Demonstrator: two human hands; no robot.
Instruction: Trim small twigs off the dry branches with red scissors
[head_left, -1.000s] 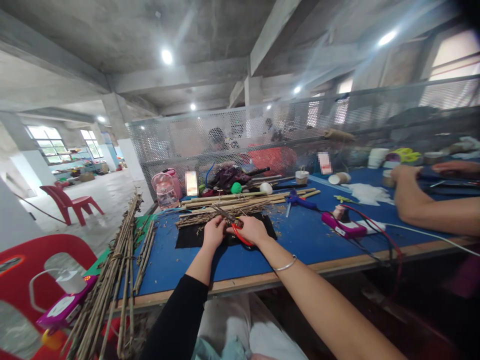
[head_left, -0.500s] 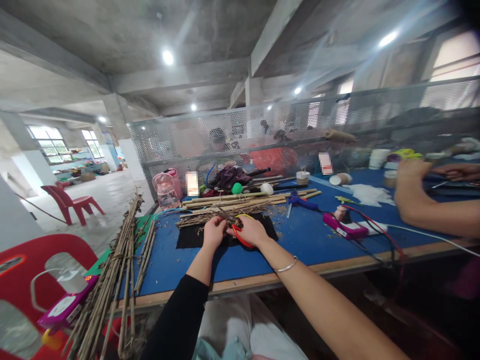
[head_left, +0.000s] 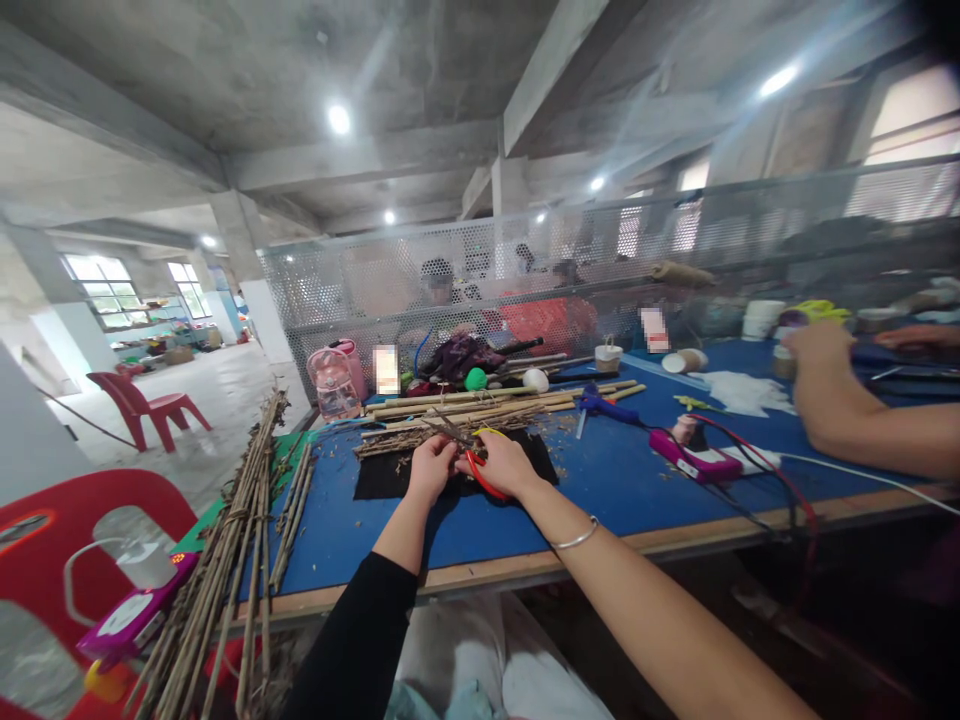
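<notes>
My right hand (head_left: pixel 506 467) grips scissors (head_left: pixel 487 480) with red and yellow handles, their blades pointing away and to the left. Close beside it, my left hand (head_left: pixel 431 472) has its fingers pinched together near the blades; what they hold is too small to make out. Both hands are over a black cloth (head_left: pixel 375 482) on the blue tabletop (head_left: pixel 480 545). Beyond the fingers lies a pile of thin dry twigs (head_left: pixel 382 443) with brown leaf scraps. Behind that, several pale sticks (head_left: pixel 450 404) lie crosswise.
A long bundle of dry stalks (head_left: pixel 232 520) leans over the left table edge by a red chair (head_left: pixel 150 490). To the right lie a blue glue gun (head_left: pixel 600 403) and a purple power strip (head_left: pixel 694 460) with cables. A co-worker's arm (head_left: pixel 840 410) reaches in from the right.
My hands stay almost in place, with the scissors still in my right hand. The co-worker's hands have shifted slightly. The view has moved very little.
</notes>
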